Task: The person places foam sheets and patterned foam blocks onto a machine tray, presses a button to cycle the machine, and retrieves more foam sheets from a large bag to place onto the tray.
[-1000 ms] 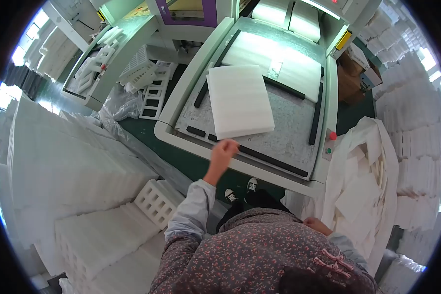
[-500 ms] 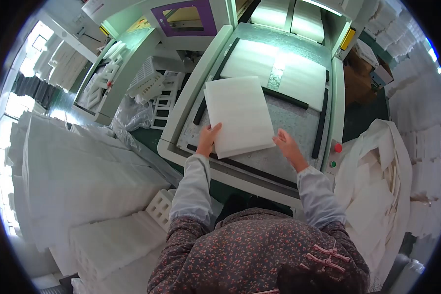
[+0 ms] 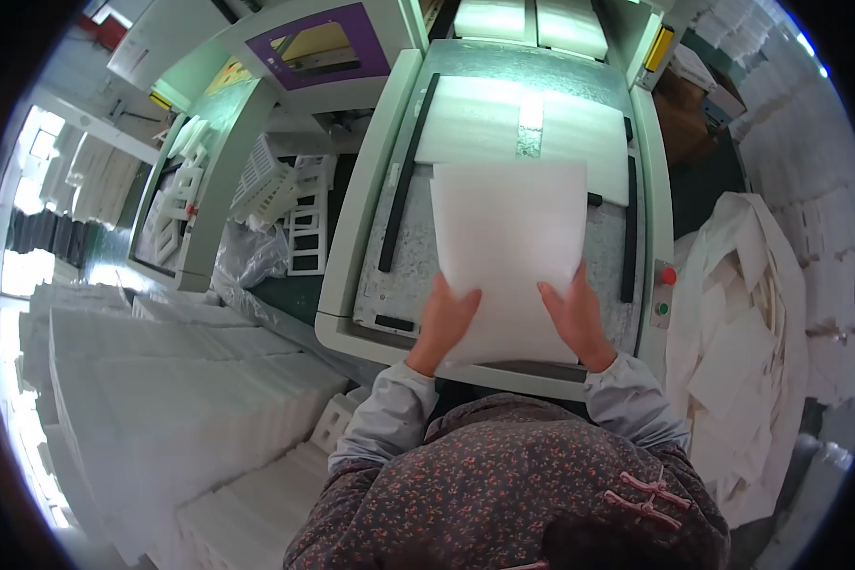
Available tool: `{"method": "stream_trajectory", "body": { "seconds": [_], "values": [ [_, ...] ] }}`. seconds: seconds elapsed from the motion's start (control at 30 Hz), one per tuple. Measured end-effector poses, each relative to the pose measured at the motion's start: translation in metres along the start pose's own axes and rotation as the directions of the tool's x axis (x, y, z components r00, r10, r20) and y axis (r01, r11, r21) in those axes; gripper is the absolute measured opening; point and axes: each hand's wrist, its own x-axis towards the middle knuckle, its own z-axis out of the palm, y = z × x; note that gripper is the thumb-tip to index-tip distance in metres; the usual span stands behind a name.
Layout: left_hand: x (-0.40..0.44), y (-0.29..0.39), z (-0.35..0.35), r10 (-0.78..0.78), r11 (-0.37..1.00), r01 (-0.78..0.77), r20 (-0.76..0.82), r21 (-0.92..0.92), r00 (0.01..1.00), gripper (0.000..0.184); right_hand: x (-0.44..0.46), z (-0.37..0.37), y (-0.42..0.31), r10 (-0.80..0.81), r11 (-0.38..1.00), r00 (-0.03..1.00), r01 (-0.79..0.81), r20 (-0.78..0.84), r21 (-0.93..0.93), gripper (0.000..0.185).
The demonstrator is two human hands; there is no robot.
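Observation:
A stack of white foam sheets (image 3: 511, 247) is held between both hands above the front part of the metal machine bed (image 3: 404, 214). My left hand (image 3: 448, 321) grips its left edge, thumb on the top face. On the right edge my right hand (image 3: 577, 316) grips it the same way. Behind the stack, two white foam pieces (image 3: 470, 123) lie side by side on the bed. Black strips (image 3: 408, 176) frame the bed; the stack covers part of the front and middle ones.
A red button (image 3: 669, 275) is on the machine's right rim. White foam stacks (image 3: 171, 380) stand at the left. A large bag of foam scraps (image 3: 736, 361) is at the right. A white basket (image 3: 259, 180) sits beyond the machine's left side.
Both hands have come onto the foam stack and closed on its sides. The stack has been lifted, straightened and moved right and toward my body. The camera view has shifted slightly.

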Motion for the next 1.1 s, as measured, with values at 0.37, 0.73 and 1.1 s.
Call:
{"method": "stream_trajectory", "body": {
  "seconds": [0.37, 0.73, 1.1],
  "values": [
    [0.028, 0.021, 0.003, 0.084, 0.943, -0.114, 0.107, 0.312, 0.991, 0.05, -0.004, 0.025, -0.032, 0.074, 0.914, 0.981, -0.138, -0.177, -0.383, 0.059],
    [0.037, -0.009, -0.091, -0.153, 0.645, 0.327, 0.302, -0.691, 0.941, 0.034, 0.016, 0.03, 0.002, 0.132, 0.713, 0.99, -0.056, -0.056, 0.699, 0.048],
    [-0.006, -0.094, -0.262, 0.121, 0.979, 0.062, -0.802, 0.192, 0.585, 0.033, 0.067, 0.057, 0.068, 0.255, 0.705, 0.939, -0.343, 0.229, 0.621, 0.034]
  ]
}}
